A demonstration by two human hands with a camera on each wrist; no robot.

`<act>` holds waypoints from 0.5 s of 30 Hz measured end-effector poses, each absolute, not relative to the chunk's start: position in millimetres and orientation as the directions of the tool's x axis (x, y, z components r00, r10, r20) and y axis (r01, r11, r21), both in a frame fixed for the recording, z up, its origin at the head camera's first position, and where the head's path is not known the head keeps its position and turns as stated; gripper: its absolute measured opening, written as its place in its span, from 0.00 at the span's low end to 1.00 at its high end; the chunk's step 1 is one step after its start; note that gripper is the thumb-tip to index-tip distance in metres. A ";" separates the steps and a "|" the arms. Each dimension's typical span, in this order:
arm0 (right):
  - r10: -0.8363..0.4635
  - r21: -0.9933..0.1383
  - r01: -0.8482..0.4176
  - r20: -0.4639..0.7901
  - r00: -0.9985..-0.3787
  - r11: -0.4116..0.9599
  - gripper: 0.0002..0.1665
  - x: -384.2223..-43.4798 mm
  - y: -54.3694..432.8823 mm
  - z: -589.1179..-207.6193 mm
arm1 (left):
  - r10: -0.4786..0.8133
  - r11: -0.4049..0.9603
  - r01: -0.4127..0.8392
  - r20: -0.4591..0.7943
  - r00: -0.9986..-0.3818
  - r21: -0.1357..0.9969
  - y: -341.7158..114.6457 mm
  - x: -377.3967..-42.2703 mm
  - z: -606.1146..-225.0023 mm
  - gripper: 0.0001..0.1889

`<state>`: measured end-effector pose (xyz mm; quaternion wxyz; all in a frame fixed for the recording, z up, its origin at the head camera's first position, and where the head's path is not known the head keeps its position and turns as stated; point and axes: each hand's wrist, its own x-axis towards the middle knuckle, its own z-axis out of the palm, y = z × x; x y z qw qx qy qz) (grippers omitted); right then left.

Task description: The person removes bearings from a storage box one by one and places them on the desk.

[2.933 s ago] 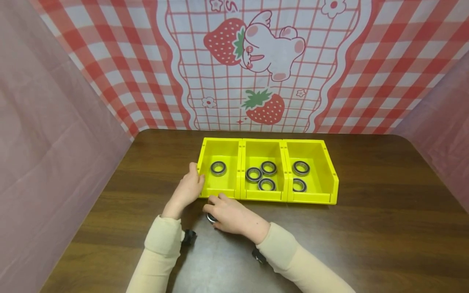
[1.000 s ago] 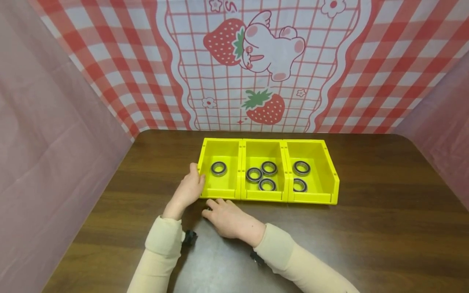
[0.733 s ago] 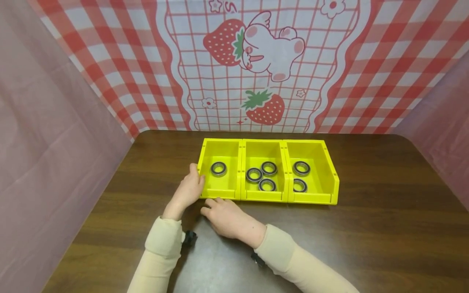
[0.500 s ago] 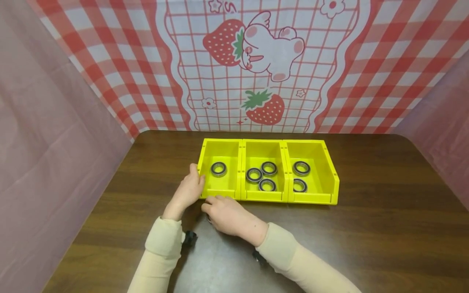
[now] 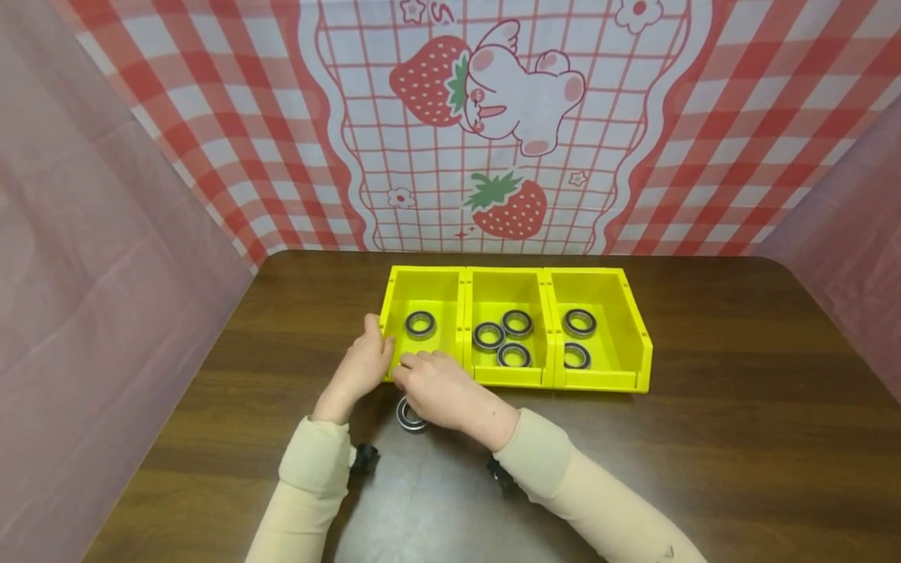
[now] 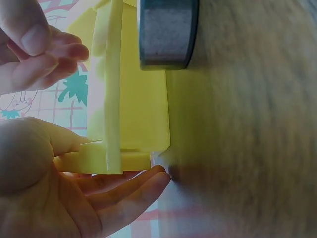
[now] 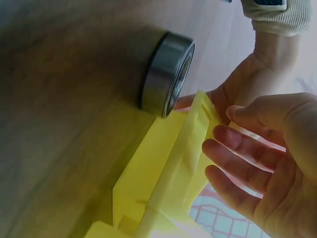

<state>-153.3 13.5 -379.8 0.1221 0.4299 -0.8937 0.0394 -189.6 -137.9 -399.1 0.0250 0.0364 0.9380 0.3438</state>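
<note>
A steel ball bearing with dark seals (image 5: 403,417) lies flat on the table just in front of the left yellow bin (image 5: 427,284); both wrist views show it there, standing out past the bin's front. My left hand (image 5: 361,366) holds the left side wall of that bin, thumb at its edge and fingers along the outside. Over the bin's front lip hovers my right hand (image 5: 442,389), fingers loosely bent; the right wrist view shows nothing between the right fingers (image 7: 240,161). Inside the left bin sits one more bearing (image 5: 409,327).
Two more yellow bins join on to the right. In the middle bin (image 5: 503,281) lie three bearings; the right bin (image 5: 584,285) has two. Brown wooden table (image 5: 739,375) surrounds them, with a checked strawberry cloth (image 5: 507,203) behind and plain curtains at the sides.
My right hand, which covered the bearing on the table, has risen off it toward the bin's front lip, so the bearing shows again. The left hand stays on the bin wall.
</note>
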 end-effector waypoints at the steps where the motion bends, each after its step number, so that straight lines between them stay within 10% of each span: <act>1: -0.756 0.039 -0.775 0.257 -0.603 0.631 0.03 -154.6 13.8 -379.5 | 0.083 0.764 0.052 -0.019 -0.996 0.644 -137.9 -189.1 -398.7 0.16; 15: -0.737 -0.037 -0.775 0.283 -0.614 0.631 0.05 -169.5 13.8 -380.2 | 0.074 0.776 0.056 -0.003 -0.997 0.628 -138.1 -189.5 -400.2 0.16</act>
